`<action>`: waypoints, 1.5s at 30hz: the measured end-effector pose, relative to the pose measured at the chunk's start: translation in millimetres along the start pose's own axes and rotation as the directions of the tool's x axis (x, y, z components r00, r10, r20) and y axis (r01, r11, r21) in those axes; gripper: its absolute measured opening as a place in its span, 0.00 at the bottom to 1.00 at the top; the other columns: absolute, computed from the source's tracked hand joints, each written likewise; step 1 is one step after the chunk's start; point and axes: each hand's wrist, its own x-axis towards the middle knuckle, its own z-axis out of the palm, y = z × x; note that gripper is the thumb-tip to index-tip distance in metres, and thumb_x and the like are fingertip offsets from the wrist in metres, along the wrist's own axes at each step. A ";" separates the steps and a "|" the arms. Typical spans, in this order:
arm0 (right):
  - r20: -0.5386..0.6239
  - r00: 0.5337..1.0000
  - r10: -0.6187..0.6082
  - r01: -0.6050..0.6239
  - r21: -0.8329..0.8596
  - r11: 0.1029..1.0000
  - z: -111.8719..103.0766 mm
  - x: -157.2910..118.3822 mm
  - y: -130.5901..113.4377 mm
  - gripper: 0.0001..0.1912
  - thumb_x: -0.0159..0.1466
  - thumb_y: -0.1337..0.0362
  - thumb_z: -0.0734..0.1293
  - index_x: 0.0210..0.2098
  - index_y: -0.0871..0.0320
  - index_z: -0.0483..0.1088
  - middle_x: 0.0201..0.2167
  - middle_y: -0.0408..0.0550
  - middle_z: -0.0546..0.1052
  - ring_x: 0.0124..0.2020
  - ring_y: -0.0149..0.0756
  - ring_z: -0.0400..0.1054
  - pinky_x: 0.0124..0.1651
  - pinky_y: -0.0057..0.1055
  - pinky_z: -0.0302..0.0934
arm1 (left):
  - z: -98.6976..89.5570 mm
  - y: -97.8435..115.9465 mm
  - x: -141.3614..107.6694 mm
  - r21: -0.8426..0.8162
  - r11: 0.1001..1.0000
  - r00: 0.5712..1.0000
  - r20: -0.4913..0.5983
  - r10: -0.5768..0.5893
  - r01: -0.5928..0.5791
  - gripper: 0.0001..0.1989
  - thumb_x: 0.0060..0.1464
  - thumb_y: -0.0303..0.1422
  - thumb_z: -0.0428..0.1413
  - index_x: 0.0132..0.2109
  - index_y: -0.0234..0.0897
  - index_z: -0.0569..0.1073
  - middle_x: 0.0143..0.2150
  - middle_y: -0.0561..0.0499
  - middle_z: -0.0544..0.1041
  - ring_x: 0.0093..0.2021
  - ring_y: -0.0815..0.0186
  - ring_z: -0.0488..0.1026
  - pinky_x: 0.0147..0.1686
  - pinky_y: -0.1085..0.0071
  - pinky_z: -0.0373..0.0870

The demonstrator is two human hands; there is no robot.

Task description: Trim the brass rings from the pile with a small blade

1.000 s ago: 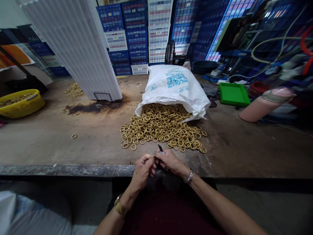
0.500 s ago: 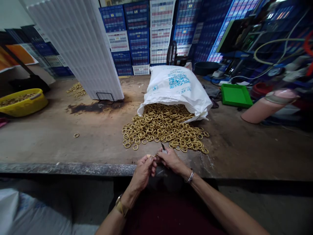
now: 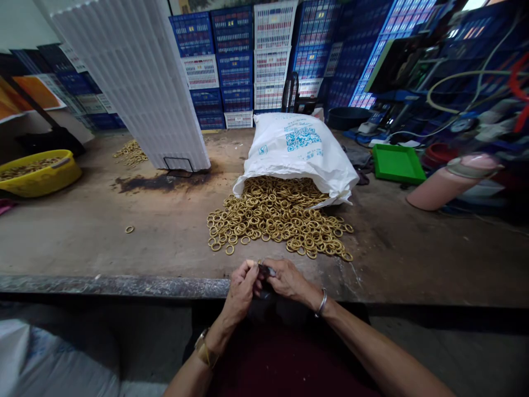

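Both hands meet just above the table's front edge, below a pile of brass rings (image 3: 276,218) spilling from a white sack (image 3: 297,146). My left hand (image 3: 243,286) pinches a small ring, mostly covered by the fingers. A small dark-bladed knife (image 3: 268,270) is gripped in my right hand (image 3: 289,280), its blade against the ring at the left fingertips. One loose ring (image 3: 129,229) lies alone on the left part of the table.
A yellow basin (image 3: 39,179) of small parts is at the left. Behind stands a tall white ribbed panel (image 3: 140,82) near a small ring heap (image 3: 131,153). At right are a green tray (image 3: 399,164) and a pink bottle (image 3: 448,184). Stacked crates (image 3: 232,69) line the back.
The knife in my right hand has turned from pointing up and away to pointing left, its blade now at my left fingertips. The ring pile looks the same.
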 end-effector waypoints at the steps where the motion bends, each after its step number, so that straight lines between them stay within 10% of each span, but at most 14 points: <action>1: 0.000 1.000 0.000 0.000 -0.001 1.000 0.2 0.0 0.1 0.07 0.53 0.72 0.57 0.26 0.58 0.65 0.21 0.43 0.70 0.22 0.27 0.60 0.26 0.22 0.48 | -0.3 -0.4 0.0 -0.005 1.000 1.000 0.004 -0.004 0.004 0.17 0.49 0.45 0.50 0.29 0.34 0.66 0.24 0.54 0.67 0.20 0.75 0.61 0.17 0.79 0.57; 19: -0.028 0.980 0.199 -0.192 -0.427 0.884 -7.2 31.3 0.4 0.12 0.58 0.66 0.55 0.37 0.60 0.67 0.30 0.51 0.74 0.31 0.34 0.66 0.31 0.26 0.49 | 1.5 17.9 -14.6 -0.268 0.961 0.995 0.082 -0.048 0.068 0.14 0.47 0.42 0.54 0.30 0.34 0.67 0.26 0.52 0.69 0.21 0.74 0.64 0.18 0.78 0.59; 25: -0.123 0.990 0.061 -0.102 -0.364 0.926 12.4 63.8 -4.8 0.10 0.59 0.65 0.56 0.40 0.57 0.63 0.36 0.48 0.73 0.36 0.33 0.66 0.34 0.26 0.51 | -14.7 11.1 -11.7 -0.489 0.867 0.992 -0.032 -0.124 0.093 0.11 0.46 0.37 0.56 0.28 0.32 0.66 0.34 0.48 0.72 0.29 0.70 0.69 0.21 0.77 0.61; 32: -0.110 0.976 0.186 -0.216 -0.441 0.871 15.6 85.7 -12.9 0.12 0.59 0.64 0.57 0.42 0.56 0.62 0.33 0.49 0.75 0.33 0.36 0.68 0.31 0.27 0.50 | -25.2 10.6 -9.5 -0.622 0.769 0.980 -0.011 -0.198 0.148 0.09 0.44 0.34 0.57 0.34 0.35 0.67 0.25 0.54 0.69 0.20 0.73 0.65 0.18 0.77 0.59; 41: -0.003 0.999 0.046 -0.045 -0.327 0.944 1.2 57.5 -2.1 0.07 0.56 0.64 0.60 0.32 0.57 0.68 0.28 0.45 0.73 0.30 0.32 0.64 0.32 0.25 0.50 | -31.2 10.9 -0.8 -0.740 0.628 0.945 0.033 -0.325 0.242 0.12 0.47 0.33 0.55 0.22 0.32 0.64 0.25 0.51 0.69 0.23 0.73 0.66 0.19 0.78 0.61; 45: -0.120 0.984 0.134 -0.150 -0.141 0.979 -6.5 45.7 5.4 0.09 0.56 0.64 0.59 0.36 0.58 0.66 0.27 0.43 0.71 0.28 0.30 0.62 0.31 0.24 0.50 | -30.4 11.2 -0.4 -0.728 0.642 0.941 0.012 -0.337 0.240 0.08 0.45 0.31 0.56 0.26 0.32 0.66 0.24 0.52 0.68 0.22 0.73 0.66 0.17 0.79 0.60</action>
